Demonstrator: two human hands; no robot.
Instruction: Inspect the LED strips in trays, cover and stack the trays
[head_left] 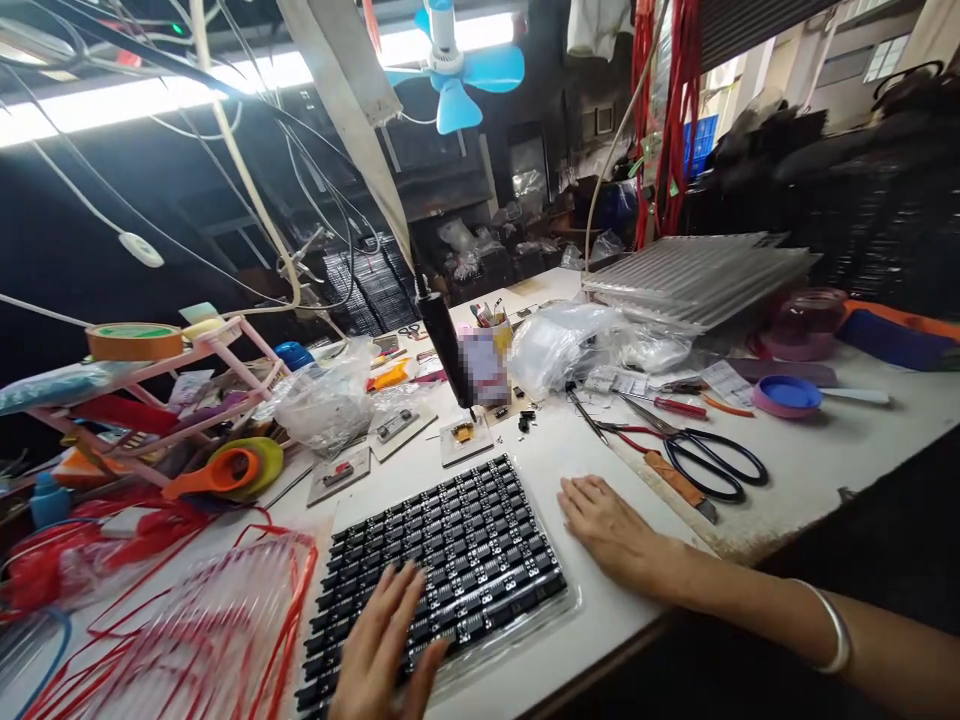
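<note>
Left hand (386, 645) spread flat on the tray of black parts (442, 560), right hand (611, 530) open, palm down on the worktop (592, 450) beside it.

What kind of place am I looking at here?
Probably a small electronics assembly workshop: a clear plastic tray of small black components lies under the left hand, black-handled scissors lie on the cluttered white workbench, and stacked ribbed trays wait behind.
</note>
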